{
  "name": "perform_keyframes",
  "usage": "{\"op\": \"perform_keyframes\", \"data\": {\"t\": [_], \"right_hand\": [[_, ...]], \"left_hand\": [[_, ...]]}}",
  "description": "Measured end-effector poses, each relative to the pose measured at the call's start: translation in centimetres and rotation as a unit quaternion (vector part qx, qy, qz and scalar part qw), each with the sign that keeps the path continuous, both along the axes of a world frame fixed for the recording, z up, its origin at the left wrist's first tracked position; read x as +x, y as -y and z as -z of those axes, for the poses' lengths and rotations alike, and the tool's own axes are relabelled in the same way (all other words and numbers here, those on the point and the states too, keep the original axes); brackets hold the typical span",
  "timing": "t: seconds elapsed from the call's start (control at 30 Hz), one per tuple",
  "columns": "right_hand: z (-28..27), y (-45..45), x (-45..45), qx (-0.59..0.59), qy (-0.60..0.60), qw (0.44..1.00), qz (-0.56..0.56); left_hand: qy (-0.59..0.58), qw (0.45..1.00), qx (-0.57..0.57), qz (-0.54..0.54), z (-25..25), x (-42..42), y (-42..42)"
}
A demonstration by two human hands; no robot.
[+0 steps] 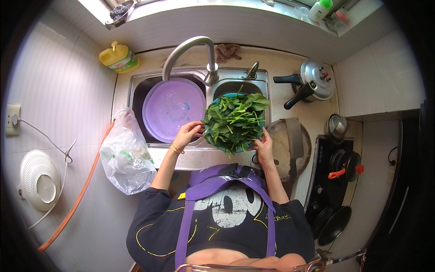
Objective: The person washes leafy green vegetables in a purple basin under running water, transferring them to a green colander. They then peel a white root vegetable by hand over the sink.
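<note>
Dark green leafy vegetables [234, 117], with cut stems among them, are heaped in a round teal basket or bowl [217, 147], which sits over the right basin of the sink [266, 112]. At the container's right rim, my right hand [263, 147] grips it, thumb and fingers partly behind the leaves. My left hand [189, 134] is at the left rim, fingers curled towards it; whether they grip or only touch cannot be told. In the left basin stands a lilac plastic basin [173, 108] with a little water and some small bits inside.
A steel faucet [190, 42] arches over the left basin. A clear plastic bag [127, 156] hangs at the counter's left edge. Right of the sink, a cleaver [294, 136] lies across a round chopping board [280, 149]. Beyond are a pressure cooker [317, 81] and a cooktop [321, 170].
</note>
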State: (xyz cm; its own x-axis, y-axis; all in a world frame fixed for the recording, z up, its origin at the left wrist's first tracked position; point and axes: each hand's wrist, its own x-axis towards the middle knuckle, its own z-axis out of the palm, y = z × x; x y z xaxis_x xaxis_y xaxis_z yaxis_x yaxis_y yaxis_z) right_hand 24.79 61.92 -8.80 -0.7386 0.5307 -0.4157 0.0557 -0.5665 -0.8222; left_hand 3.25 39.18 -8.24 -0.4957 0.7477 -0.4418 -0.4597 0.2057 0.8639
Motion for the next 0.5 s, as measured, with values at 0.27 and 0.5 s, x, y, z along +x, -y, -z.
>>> {"op": "perform_keyframes", "data": {"t": [0.27,0.5], "right_hand": [[0.5,0.6,-1.1,0.008,-0.006,1.000,-0.027],[0.9,2.3,1.4,0.007,0.006,1.000,-0.020]], "left_hand": [[-0.010,0.998,-0.009,-0.061,-0.4,-0.1,1.5],[-0.008,0.989,-0.124,-0.083,4.2,-0.7,6.9]]}}
